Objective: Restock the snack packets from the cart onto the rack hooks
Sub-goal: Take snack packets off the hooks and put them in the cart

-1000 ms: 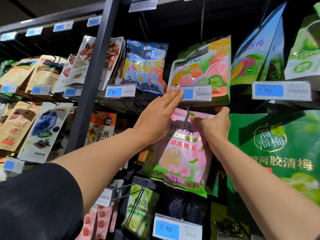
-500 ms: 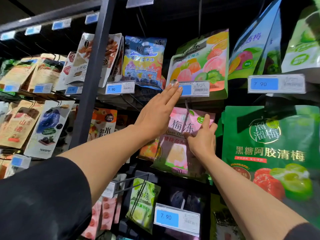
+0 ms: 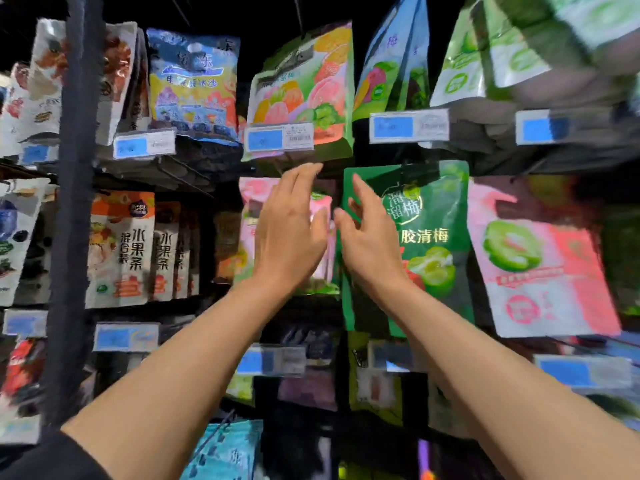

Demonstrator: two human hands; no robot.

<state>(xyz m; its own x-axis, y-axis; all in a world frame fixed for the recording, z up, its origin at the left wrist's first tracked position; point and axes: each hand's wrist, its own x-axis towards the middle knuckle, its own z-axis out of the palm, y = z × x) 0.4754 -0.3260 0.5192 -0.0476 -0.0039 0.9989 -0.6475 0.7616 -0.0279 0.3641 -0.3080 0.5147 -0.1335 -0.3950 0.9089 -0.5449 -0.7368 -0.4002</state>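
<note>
Hands, 2, raised side by side before the rack. Left hand (image 3: 289,233): fingers straight, released, held in front of the pink snack packet (image 3: 251,209), contact not discernible through blur. Right hand (image 3: 367,244): fingers loosely spread, released, grasping nothing, overlapping the left edge of the green packet (image 3: 433,233). Pink snack packet: 1, hanging in the middle row, just left of the green packet. Pink-and-white packet (image 3: 540,261) with green fruit: 1, tilted, to the right of the green one. Fruit-print packet (image 3: 304,95): 1, directly above the hands, blue price tag (image 3: 278,138) in front of it. Blue packet (image 3: 194,88): 1, upper left. Dark upright post (image 3: 74,202): 1, far left.
</note>
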